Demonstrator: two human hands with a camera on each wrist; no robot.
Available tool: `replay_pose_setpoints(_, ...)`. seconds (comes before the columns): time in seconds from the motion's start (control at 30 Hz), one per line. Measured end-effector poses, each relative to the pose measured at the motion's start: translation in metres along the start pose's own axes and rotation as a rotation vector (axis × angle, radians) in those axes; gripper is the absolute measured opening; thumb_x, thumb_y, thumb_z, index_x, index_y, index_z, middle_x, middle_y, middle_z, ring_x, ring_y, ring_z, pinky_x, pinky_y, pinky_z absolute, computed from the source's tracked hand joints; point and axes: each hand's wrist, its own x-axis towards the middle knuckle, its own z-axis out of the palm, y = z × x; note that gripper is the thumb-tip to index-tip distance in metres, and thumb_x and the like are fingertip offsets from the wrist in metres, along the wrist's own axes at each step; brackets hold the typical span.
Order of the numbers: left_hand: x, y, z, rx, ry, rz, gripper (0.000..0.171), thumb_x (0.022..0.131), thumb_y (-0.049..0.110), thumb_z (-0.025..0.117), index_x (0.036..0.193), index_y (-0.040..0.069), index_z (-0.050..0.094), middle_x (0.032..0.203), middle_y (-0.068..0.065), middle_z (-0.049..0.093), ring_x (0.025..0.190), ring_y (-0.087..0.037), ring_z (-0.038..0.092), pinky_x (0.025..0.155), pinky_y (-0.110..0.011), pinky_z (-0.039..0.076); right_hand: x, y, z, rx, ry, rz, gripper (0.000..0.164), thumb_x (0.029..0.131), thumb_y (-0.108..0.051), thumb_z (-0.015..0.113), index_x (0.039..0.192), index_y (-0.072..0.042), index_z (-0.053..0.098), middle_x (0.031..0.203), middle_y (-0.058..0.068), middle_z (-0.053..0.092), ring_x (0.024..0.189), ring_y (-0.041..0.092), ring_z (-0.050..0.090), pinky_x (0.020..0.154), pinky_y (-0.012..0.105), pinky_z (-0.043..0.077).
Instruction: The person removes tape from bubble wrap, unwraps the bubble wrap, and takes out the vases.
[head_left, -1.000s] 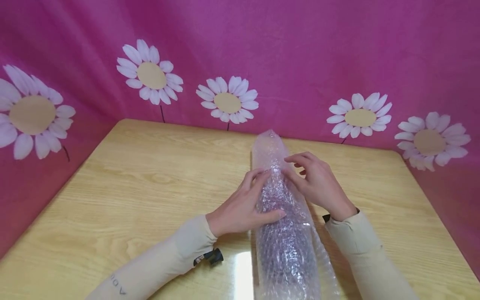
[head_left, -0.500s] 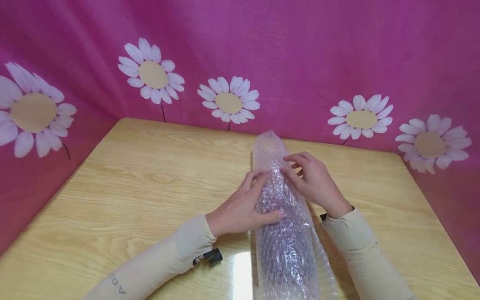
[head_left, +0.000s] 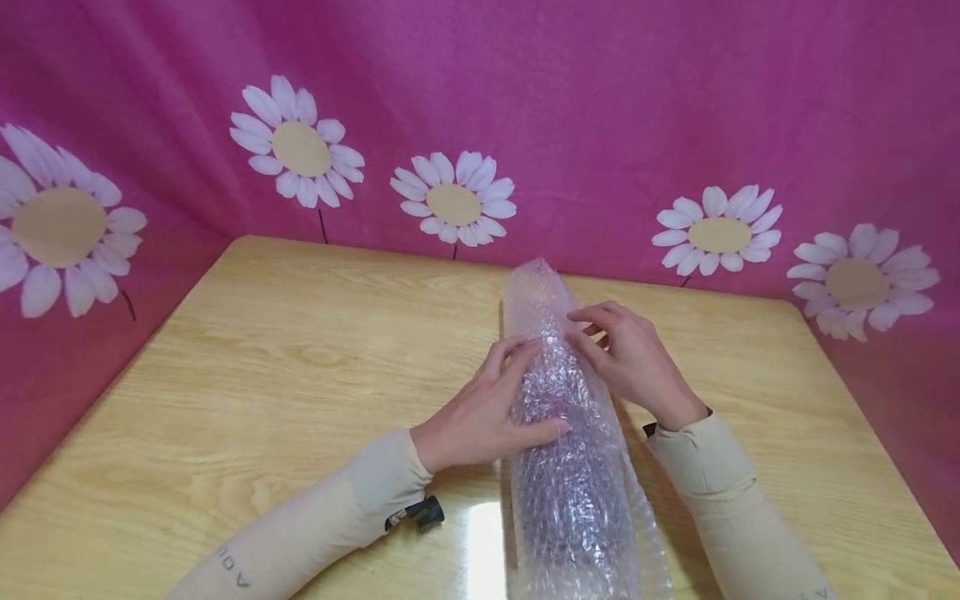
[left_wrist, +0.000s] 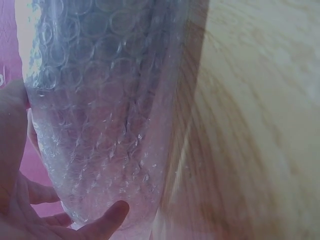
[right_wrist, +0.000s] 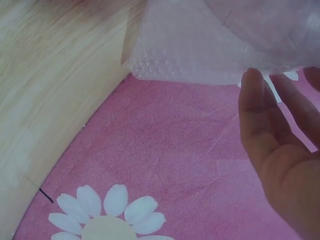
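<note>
A long bundle in clear bubble wrap [head_left: 573,500] lies on the table, running away from the person, its far end narrow and flattened. My left hand [head_left: 491,417] rests on the bundle from the left, thumb stretched across its top and fingers spread towards the far end. In the left wrist view, the thumb [left_wrist: 107,220] overlaps the bubbles. My right hand [head_left: 633,358] touches the wrap's right side with lightly bent fingers; index and thumb tips sit slightly apart there. In the right wrist view, a fingertip [right_wrist: 252,77] meets the film's edge. Dark contents show blurred through the wrap.
A light wood table [head_left: 315,350] bears the bundle, whose far tip reaches the back edge. Behind and beside it hangs a magenta curtain [head_left: 585,125] printed with white daisies. A loose strip of wrap [head_left: 648,533] trails along the bundle's right side.
</note>
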Motion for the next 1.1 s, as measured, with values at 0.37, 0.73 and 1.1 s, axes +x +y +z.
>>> replay_pose_setpoints(0.37,-0.001,-0.002,0.000,-0.013,-0.006,-0.002,0.105,0.088,0.070,0.066,0.167,0.031,0.009,0.173,-0.002,0.011,0.139,-0.028,0.055,0.118,-0.052,0.047,-0.003,-0.003,-0.003,-0.009,-0.024,-0.023,0.031,0.099,-0.022,0.071,0.123,-0.003,0.072,0.123,0.017,0.071,0.100,0.032,0.075,0.082,0.046,0.065)
replay_pose_setpoints(0.73,-0.001,-0.003,0.000,-0.010,-0.005,0.005,0.104,0.090,0.069,0.065,0.167,0.029,0.010,0.172,-0.003,0.013,0.135,-0.027,0.057,0.117,-0.052,0.048,-0.010,-0.011,-0.016,-0.059,-0.067,-0.097,0.026,0.095,-0.026,0.075,0.114,-0.009,0.078,0.113,0.010,0.078,0.105,0.029,0.073,0.089,0.051,0.062)
replay_pose_setpoints(1.1,-0.001,-0.001,0.000,-0.018,-0.001,0.000,0.104,0.089,0.067,0.068,0.167,0.027,0.013,0.172,-0.002,0.013,0.139,-0.027,0.055,0.119,-0.049,0.046,-0.014,-0.016,-0.020,-0.124,-0.097,-0.163,0.026,0.090,-0.021,0.080,0.111,-0.006,0.077,0.109,0.009,0.077,0.097,0.025,0.073,0.086,0.047,0.062)
